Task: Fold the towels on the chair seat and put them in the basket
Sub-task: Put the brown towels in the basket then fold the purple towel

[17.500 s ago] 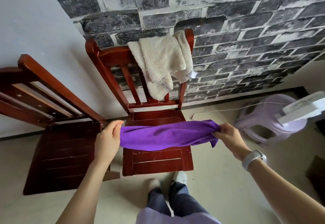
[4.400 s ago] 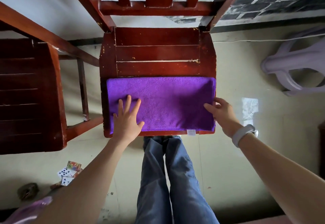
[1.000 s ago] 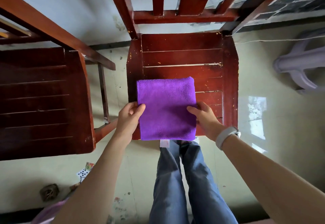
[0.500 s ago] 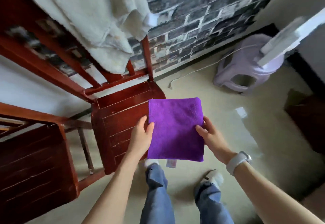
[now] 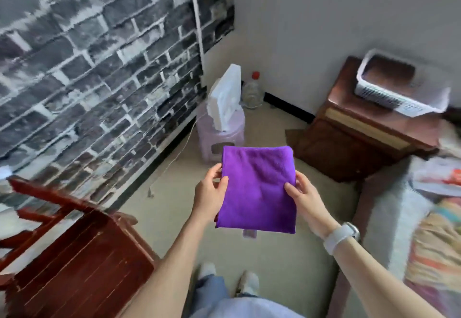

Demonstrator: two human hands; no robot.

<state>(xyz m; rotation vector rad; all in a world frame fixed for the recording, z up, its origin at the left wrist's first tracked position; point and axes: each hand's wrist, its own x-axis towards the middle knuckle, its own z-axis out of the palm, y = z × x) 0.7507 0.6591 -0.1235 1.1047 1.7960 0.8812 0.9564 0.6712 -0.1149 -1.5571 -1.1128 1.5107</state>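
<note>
Both hands, left hand [image 5: 210, 190] and right hand [image 5: 303, 196], pinch the folded purple towel [image 5: 258, 188] by its side edges above the floor, its small hanging label [image 5: 250, 233] unreadable, the white basket [image 5: 391, 85] well apart on a wooden cabinet [image 5: 359, 128].

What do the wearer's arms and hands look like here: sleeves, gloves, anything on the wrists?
Both forearms are bare to the bottom edge of the frame, with no sleeves in view. The left hand is ungloved, with no ring or band visible. The right hand is also ungloved; its wrist carries a smartwatch with a pale grey strap and a dark face in a metallic rim.
</note>
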